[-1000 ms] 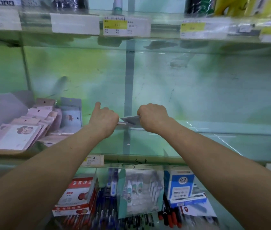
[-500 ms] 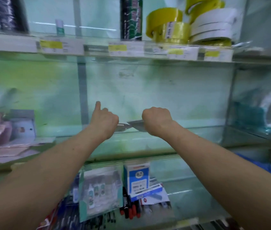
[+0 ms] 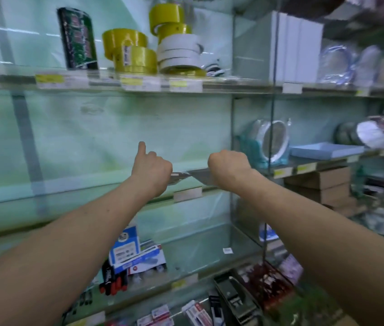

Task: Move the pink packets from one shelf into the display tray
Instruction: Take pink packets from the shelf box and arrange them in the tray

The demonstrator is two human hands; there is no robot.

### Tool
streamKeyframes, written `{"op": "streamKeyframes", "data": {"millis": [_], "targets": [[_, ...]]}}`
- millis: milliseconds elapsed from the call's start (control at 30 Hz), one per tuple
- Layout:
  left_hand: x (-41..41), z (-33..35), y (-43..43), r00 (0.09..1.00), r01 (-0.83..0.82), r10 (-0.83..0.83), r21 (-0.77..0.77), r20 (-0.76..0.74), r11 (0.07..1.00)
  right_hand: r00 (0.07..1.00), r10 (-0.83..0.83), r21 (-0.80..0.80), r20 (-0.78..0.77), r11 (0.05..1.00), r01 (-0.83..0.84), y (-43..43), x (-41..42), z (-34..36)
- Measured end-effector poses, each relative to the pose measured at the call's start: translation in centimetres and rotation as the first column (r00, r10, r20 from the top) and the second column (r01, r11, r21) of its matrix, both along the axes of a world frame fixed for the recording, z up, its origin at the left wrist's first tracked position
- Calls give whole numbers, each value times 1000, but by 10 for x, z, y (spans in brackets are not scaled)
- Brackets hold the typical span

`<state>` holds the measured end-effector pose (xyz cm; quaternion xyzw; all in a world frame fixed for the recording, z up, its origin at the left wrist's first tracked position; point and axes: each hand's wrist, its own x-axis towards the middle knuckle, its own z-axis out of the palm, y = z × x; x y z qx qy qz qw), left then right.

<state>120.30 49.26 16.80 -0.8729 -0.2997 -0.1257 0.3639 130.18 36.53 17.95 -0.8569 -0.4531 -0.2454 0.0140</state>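
Left hand (image 3: 151, 169) is held out at mid-shelf height, fingers curled shut, one finger extended upward. Right hand (image 3: 228, 166) is closed into a fist at the same height, just beside the left. A thin flat item (image 3: 194, 176), greyish with a pale edge, spans the gap between the two fists and is gripped at each end. It is blurred; its colour and print cannot be made out, so it cannot be confirmed as a pink packet. Both bare forearms enter from the lower corners of the view.

The hands are positioned in front of a glass shelf (image 3: 68, 196) whose surface behind them is bare; a blank price label (image 3: 187, 194) is fixed to its front edge directly below the held item. No display tray can be identified.

On the shelf above, yellow tape rolls (image 3: 130, 51) and white tape rolls (image 3: 179, 55) are stacked touching each other, with a dark green pack (image 3: 78, 38) upright to their left. On the shelf below, a blue-and-white box (image 3: 126, 245) stands near red-capped markers (image 3: 113, 282).

In the bay to the right, past a vertical glass divider (image 3: 232, 137), a round mirror on a teal stand (image 3: 273, 141) is seen next to a flat light-blue tray (image 3: 325, 150). Brown cartons (image 3: 322, 187) are stacked beneath that shelf.
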Motion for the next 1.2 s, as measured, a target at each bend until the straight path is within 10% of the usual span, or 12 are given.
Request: {"op": "streamKeyframes", "data": {"millis": [1200], "targets": [[355,-27,-249,846,524,-531,-105,-54,845,821,-565,-130,-83,823,553,-284,250,-24]]}}
